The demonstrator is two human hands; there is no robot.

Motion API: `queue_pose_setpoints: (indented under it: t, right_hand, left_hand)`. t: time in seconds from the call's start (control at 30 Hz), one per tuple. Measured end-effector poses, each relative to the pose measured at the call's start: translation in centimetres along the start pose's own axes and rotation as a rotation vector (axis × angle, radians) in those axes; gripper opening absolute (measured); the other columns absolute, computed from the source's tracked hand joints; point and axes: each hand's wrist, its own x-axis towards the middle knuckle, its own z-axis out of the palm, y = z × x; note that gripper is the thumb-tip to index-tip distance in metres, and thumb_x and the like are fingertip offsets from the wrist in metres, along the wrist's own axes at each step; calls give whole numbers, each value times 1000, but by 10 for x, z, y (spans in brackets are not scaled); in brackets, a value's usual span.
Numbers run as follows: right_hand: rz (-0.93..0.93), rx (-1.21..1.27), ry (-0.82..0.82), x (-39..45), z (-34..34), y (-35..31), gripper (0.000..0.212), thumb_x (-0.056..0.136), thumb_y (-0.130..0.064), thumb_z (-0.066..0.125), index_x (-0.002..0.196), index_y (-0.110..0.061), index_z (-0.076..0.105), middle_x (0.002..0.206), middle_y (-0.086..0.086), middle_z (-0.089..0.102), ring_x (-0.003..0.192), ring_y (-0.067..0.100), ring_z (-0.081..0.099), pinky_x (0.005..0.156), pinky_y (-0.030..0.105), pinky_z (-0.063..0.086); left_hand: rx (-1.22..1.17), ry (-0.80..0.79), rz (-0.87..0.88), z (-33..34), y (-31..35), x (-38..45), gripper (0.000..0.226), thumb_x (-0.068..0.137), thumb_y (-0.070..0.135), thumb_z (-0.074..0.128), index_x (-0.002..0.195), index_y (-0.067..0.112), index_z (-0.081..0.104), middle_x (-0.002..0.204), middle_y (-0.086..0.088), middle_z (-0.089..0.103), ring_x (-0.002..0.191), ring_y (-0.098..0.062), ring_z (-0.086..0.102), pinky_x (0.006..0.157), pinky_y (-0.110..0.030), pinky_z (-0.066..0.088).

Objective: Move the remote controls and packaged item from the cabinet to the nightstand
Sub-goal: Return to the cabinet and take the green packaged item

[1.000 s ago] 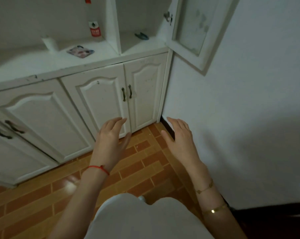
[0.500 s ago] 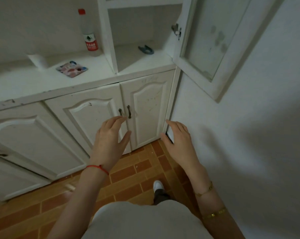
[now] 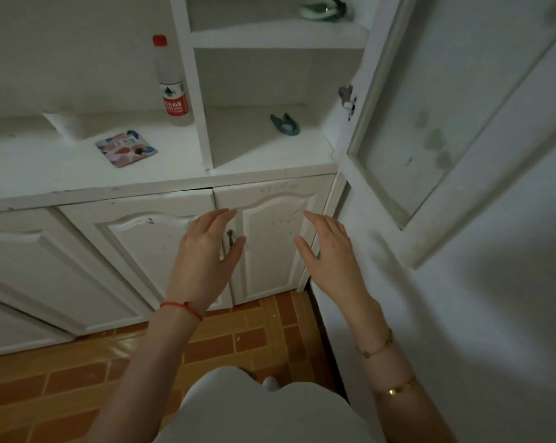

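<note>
A flat colourful packaged item (image 3: 126, 149) lies on the white cabinet counter (image 3: 46, 174), left of the shelf divider. No remote control shows. My left hand (image 3: 206, 254) hovers open in front of the lower cabinet doors, over the door handle (image 3: 229, 239). My right hand (image 3: 329, 247) is open beside it, in front of the right-hand lower door. Both hands hold nothing. The nightstand is out of view.
A water bottle (image 3: 171, 84) with a red cap stands on the counter by the divider. A dark blue clip-like thing (image 3: 284, 124) lies in the open shelf bay. The glass door (image 3: 446, 116) hangs open on the right, near the white wall. A white cup-like thing (image 3: 64, 126) sits at left.
The view has tilted up and come closer to the cabinet; the shelves now show more fully. Both open hands have risen from near the floor to the lower doors.
</note>
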Motion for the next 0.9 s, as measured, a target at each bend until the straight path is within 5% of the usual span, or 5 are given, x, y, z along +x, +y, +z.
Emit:
queue_pose_setpoints:
  t: [0.43, 0.57, 0.73, 0.9]
  right_hand:
    - [-70, 54, 159, 125, -43, -17, 50, 98, -35, 51, 144, -16, 42, 144, 1, 48, 136, 14, 37, 112, 26, 29]
    - [-101, 95, 306, 187, -76, -30, 46, 99, -32, 52, 140, -12, 47, 141, 4, 52, 134, 19, 41, 104, 15, 24]
    - [-111, 105, 406, 275, -114, -41, 44, 99, -29, 52, 138, -9, 50, 138, 8, 54, 129, 24, 48, 108, 33, 38]
    - [-49, -41, 394, 348, -137, -43, 37, 100, -32, 47, 130, -11, 54, 130, 8, 58, 119, 28, 54, 87, 28, 38]
  left_hand:
    - [-42, 117, 128, -15, 29, 133, 47, 94, 29, 59, 138, 16, 50, 134, -3, 57, 124, -20, 51, 102, -23, 35]
    - [-74, 196, 229, -35, 50, 202, 44, 93, 27, 60, 134, 14, 53, 130, -6, 59, 120, -25, 54, 100, -31, 43]
    - [-100, 247, 295, -52, 74, 296, 43, 93, 27, 59, 133, 12, 55, 129, -8, 60, 117, -25, 56, 99, -31, 44]
    - [-96, 214, 246, -50, 87, 393, 43, 92, 27, 60, 130, 8, 57, 130, -13, 61, 116, -30, 58, 99, -30, 41]
